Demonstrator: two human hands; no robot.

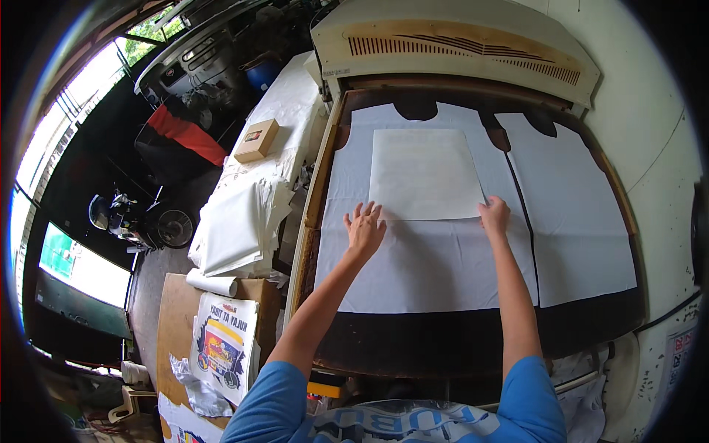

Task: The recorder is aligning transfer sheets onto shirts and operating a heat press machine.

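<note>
A white paper sheet (425, 173) lies on a large white shirt-shaped fabric panel (436, 273) with a cut-out neckline. My left hand (364, 230) has its fingers spread, the tips on the fabric and the sheet's near left corner. At the near right corner, my right hand (495, 216) pinches the sheet's edge between thumb and fingers. A second white fabric panel (580, 221) lies to the right, with a narrow dark gap between the two. Both panels rest flat on the dark bed (473, 336) of a heat press.
The press's beige vented hood (458, 48) stands at the far side. On the left are a covered table (284, 96) with a small brown box (257, 140), a stack of white sheets (233, 229), and a carton (173, 317) bearing printed sheets (221, 343). A motorcycle (140, 221) stands farther left.
</note>
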